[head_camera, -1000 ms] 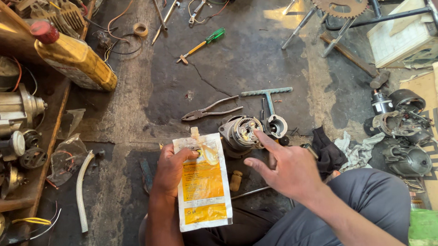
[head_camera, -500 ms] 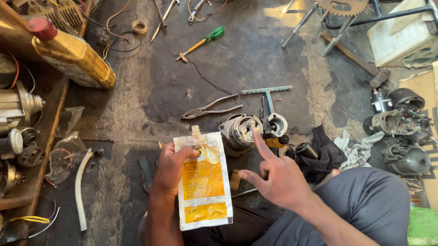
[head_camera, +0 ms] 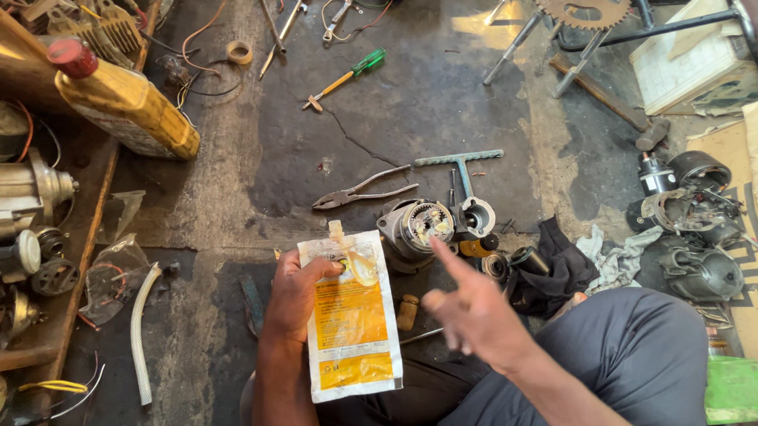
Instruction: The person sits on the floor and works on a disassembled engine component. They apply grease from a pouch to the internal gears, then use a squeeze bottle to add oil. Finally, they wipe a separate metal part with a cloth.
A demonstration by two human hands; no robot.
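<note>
My left hand (head_camera: 298,293) grips a white and orange soft pouch (head_camera: 352,319) with a small spout at its top, held upright over the floor. My right hand (head_camera: 475,306) hovers to the right of the pouch, index finger stretched out, holding nothing. Its fingertip is just below a round grey motor housing (head_camera: 414,227) that lies on the floor with its open geared face up. A smaller round metal part (head_camera: 475,215) sits beside that housing.
Pliers (head_camera: 357,191), a T-handle wrench (head_camera: 461,163) and a green-handled screwdriver (head_camera: 347,78) lie on the dark floor. A gold bottle with a red cap (head_camera: 123,100) lies at the left. Black and grey rags (head_camera: 578,261), motor parts (head_camera: 690,219), a sprocket (head_camera: 579,0).
My right hand has drawn back from the motor housing toward me and now hangs in the air beside the pouch. The left hand and pouch have stayed in place.
</note>
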